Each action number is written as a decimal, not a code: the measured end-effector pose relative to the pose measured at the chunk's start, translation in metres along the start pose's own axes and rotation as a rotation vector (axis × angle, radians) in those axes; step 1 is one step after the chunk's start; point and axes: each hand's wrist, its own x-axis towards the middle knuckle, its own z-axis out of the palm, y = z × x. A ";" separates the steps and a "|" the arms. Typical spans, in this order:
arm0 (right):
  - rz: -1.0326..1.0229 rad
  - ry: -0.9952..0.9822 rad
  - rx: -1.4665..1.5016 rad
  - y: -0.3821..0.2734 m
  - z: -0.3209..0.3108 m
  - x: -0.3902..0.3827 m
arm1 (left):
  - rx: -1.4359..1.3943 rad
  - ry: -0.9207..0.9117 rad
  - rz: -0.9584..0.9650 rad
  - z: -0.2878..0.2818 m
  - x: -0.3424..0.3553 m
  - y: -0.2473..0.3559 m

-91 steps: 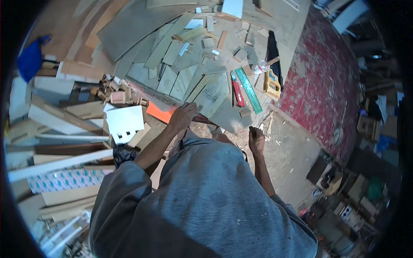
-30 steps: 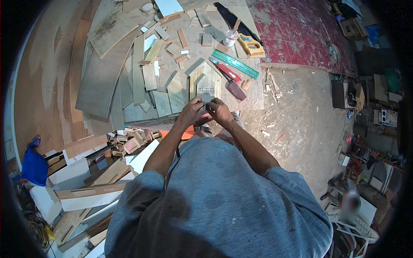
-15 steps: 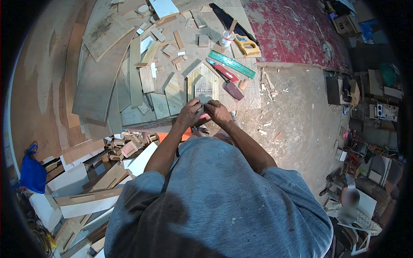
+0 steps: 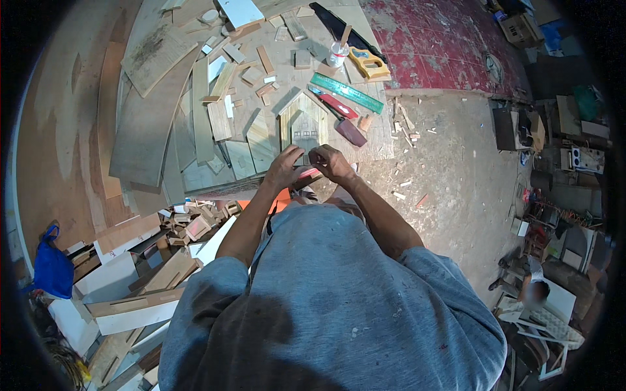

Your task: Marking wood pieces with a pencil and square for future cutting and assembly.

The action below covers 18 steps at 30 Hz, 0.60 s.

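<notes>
At twelve o'clock: house-shaped wooden panel [image 4: 304, 122] | left hand [image 4: 284, 169], right hand [image 4: 332, 163] curled by its six-o'clock edge | whether pinching anything, I can't tell

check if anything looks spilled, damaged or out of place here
The red surface to the right of the worktable looks damaged: its colour is worn into pale patches. Wood scraps litter the grey floor nearby, looking stray. I see no clear spill.
</notes>
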 end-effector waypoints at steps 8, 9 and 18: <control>-0.068 -0.032 -0.187 0.002 0.010 0.001 | 0.039 -0.018 0.004 0.001 -0.003 -0.003; -0.068 -0.032 -0.187 0.003 0.011 0.000 | 0.053 -0.007 0.020 0.001 -0.003 -0.002; -0.061 -0.027 -0.260 0.008 0.016 0.000 | 0.053 -0.008 0.040 -0.002 -0.002 -0.002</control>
